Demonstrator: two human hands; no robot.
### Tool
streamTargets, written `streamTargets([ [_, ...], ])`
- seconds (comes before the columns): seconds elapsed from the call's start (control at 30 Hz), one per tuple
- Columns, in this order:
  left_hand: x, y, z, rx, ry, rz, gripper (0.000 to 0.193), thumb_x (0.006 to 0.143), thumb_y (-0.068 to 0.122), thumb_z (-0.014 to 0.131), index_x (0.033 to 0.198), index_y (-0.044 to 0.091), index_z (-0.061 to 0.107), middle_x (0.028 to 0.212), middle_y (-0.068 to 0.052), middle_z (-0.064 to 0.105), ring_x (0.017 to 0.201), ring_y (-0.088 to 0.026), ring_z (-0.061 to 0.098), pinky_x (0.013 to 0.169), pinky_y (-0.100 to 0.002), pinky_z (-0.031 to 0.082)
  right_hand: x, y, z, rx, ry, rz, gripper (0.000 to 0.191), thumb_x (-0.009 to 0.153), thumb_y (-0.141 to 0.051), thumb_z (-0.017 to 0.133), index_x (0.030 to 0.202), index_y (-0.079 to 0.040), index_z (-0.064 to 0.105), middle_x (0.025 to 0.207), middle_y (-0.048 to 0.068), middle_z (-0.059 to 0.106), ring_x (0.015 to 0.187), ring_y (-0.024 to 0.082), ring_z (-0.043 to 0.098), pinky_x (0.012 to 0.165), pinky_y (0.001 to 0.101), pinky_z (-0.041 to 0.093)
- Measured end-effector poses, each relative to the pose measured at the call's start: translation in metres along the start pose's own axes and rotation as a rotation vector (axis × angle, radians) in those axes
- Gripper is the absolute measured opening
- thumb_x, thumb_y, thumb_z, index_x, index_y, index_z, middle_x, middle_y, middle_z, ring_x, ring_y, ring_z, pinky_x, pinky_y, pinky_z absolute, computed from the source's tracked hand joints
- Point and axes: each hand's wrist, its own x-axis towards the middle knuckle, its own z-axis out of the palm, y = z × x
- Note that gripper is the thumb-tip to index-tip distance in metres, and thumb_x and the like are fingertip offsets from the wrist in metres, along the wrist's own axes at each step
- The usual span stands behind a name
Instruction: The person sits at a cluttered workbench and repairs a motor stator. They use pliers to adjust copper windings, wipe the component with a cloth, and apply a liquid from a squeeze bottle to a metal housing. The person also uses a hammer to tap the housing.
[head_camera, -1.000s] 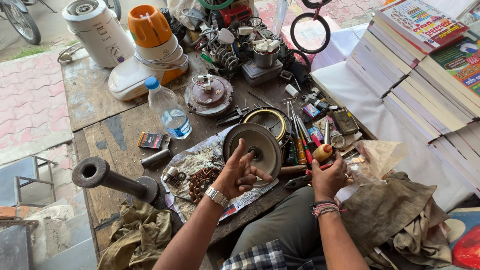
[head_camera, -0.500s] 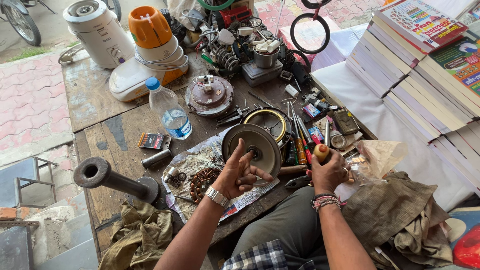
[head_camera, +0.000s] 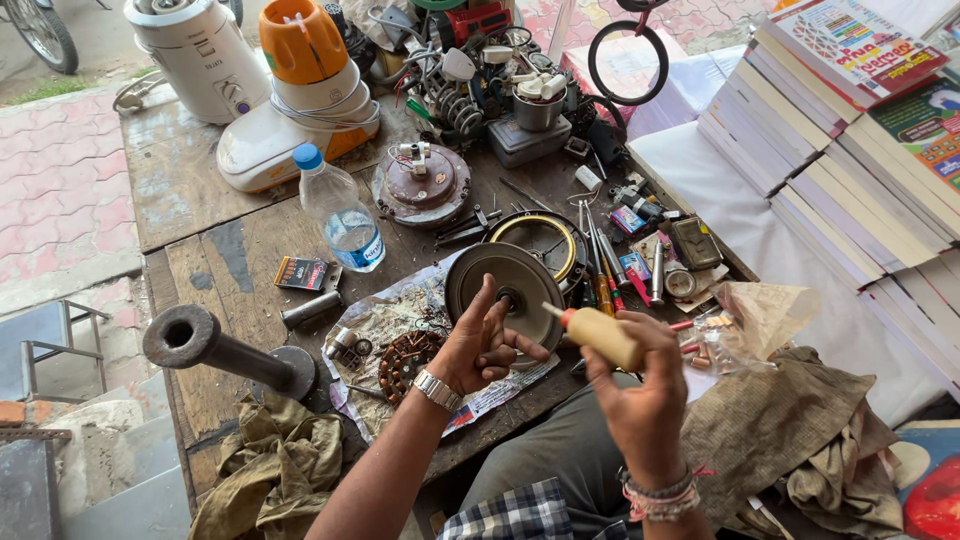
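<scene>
Near the frame's centre I see my left hand with fingers spread, propping the round grey metal disc upright on the worn wooden table, while my right hand, lower right of centre, has fingers clamped around a small tan oil bottle whose tip points at the disc's hub.

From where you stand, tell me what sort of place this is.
Probably an open-air appliance repair stall: a worn wooden bench by brick paving, mixer-grinder bases, loose motor parts and screwdrivers, with the right hand holding a small oil bottle.
</scene>
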Motion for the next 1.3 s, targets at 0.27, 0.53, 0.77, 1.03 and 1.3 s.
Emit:
streamTargets([
  [0.27,-0.001,-0.004,0.005,0.015,-0.011,-0.008,0.116,0.085,0.089,0.045,0.165,0.012,0.009,0.087,-0.021,0.075,0.032,0.001,0.030,0.033,-0.013,0.033,0.005,-0.012,0.027,-0.250,-0.137,-0.240,0.058,0.073,-0.008,0.087,0.123,-0.008,0.058,0.123,0.007,0.069,0.115,0.026,0.062,0.100,0.0439,0.049],
  [0.53,0.002,-0.008,0.005,0.044,0.041,0.010,0.101,0.084,0.086,0.045,0.148,0.010,0.032,0.081,-0.020,0.075,0.034,0.001,0.032,0.034,-0.014,0.035,0.004,-0.002,0.038,-0.285,-0.159,-0.240,0.057,0.071,-0.011,0.090,0.120,-0.011,0.062,0.124,0.004,0.070,0.112,0.025,0.062,0.099,0.0410,0.048],
  [0.77,0.007,-0.016,0.003,0.085,0.056,-0.030,0.089,0.085,0.087,0.043,0.123,0.008,0.054,0.075,-0.013,0.072,0.035,0.000,0.030,0.032,-0.015,0.029,0.002,0.002,0.042,-0.303,-0.165,-0.239,0.057,0.070,-0.017,0.092,0.119,-0.012,0.063,0.123,0.003,0.071,0.109,0.025,0.062,0.096,0.0411,0.048],
  [1.03,0.009,-0.018,0.003,0.094,0.073,-0.042,0.091,0.085,0.088,0.044,0.121,0.004,0.053,0.075,-0.011,0.071,0.035,0.000,0.032,0.032,-0.015,0.030,-0.001,0.004,0.045,-0.285,-0.146,-0.240,0.057,0.071,-0.019,0.092,0.119,-0.012,0.063,0.122,0.002,0.071,0.107,0.025,0.061,0.096,0.0409,0.048],
  [1.3,0.010,-0.020,0.003,0.098,0.072,-0.030,0.092,0.085,0.087,0.043,0.122,0.004,0.052,0.074,-0.010,0.071,0.034,0.000,0.033,0.032,-0.015,0.031,-0.006,0.008,0.047,-0.307,-0.145,-0.239,0.053,0.073,-0.019,0.090,0.119,-0.013,0.064,0.122,0.002,0.072,0.111,0.023,0.062,0.098,0.0400,0.049],
])
